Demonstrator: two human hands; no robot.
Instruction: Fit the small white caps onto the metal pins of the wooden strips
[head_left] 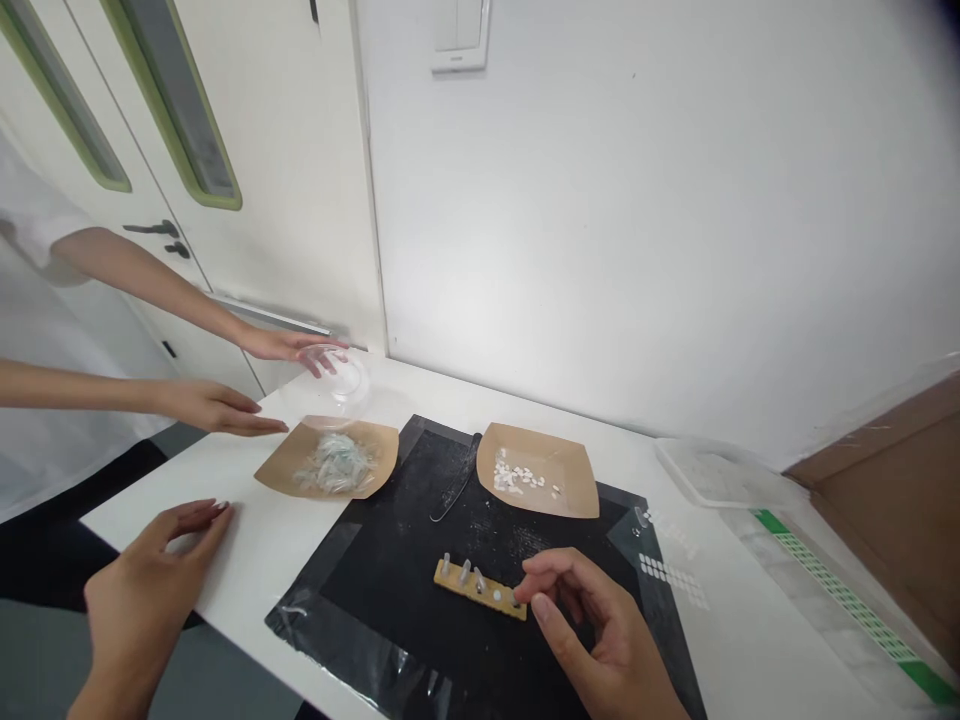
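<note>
My left hand is over the table's left edge, thumb and forefinger pinched on a tiny item too small to name. Curled at the right end of a yellowish strip with holes is my right hand; its fingertips touch or nearly touch that end, and what they grip is hidden. Several small translucent pieces stand in the strip, some tilted, and a white dot sits near its right end. The strip lies on a black mat.
One brown paper tray holds a heap of clear pieces; another holds small white bits. A dark narrow tool lies between them. At left, a co-worker's hand holds a clear plastic container. White dots and plastic bags are at right.
</note>
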